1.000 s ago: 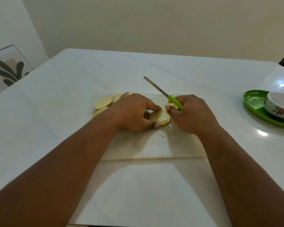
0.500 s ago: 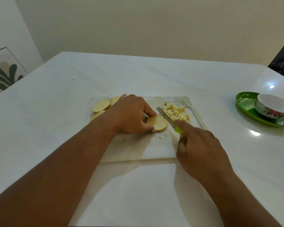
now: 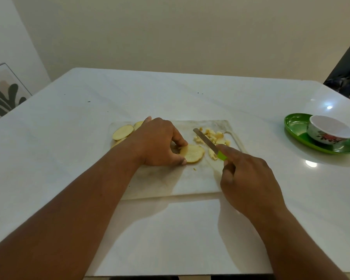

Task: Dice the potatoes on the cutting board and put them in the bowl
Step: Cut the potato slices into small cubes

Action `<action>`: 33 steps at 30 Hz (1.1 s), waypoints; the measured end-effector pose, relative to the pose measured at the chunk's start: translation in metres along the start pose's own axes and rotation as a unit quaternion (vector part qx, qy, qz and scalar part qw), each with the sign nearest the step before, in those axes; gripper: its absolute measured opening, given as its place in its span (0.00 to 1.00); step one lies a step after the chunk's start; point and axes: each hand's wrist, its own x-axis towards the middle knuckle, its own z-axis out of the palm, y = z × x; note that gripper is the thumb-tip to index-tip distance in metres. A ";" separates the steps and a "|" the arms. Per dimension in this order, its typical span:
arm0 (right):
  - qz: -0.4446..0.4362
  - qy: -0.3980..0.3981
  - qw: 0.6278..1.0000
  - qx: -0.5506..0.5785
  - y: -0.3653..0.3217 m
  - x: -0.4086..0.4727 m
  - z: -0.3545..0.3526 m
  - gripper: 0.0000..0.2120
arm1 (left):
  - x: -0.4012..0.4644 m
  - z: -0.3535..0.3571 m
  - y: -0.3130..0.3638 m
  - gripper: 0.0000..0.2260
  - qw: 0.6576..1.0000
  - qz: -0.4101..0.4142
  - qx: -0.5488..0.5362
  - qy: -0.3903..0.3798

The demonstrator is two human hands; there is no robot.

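on cutting board (image 3: 170, 184): left hand (image 3: 158, 143) pinches potato slice (image 3: 192, 153); right hand (image 3: 249, 182) grips knife (image 3: 207, 142) beside dice (image 3: 214, 136).

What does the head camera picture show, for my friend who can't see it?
A person's left hand holds a stack of potato slices flat on a white cutting board, while the right hand holds a green-handled knife beside it. Diced potato lies behind the blade, more slices wait at the left, and a flowered bowl sits on a green plate far right.
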 end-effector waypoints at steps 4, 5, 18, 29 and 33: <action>-0.008 -0.014 1.000 -0.009 -0.001 0.000 0.002 0.25 | -0.001 0.001 -0.002 0.25 1.000 0.011 0.006 0.001; -0.010 -0.014 1.000 -0.013 -0.001 0.000 0.003 0.25 | -0.002 0.002 -0.001 0.28 1.000 0.012 0.004 0.005; -0.013 -0.009 0.999 -0.028 -0.006 -0.009 0.002 0.26 | -0.012 0.000 0.018 0.27 1.000 -0.009 0.025 -0.008; -0.016 -0.011 0.998 -0.062 -0.005 -0.035 -0.003 0.28 | -0.028 0.000 0.016 0.34 0.996 -0.007 0.090 -0.023; -0.011 -0.027 0.998 -0.054 -0.011 -0.046 0.001 0.30 | -0.029 0.001 0.008 0.25 1.000 -0.016 0.025 0.003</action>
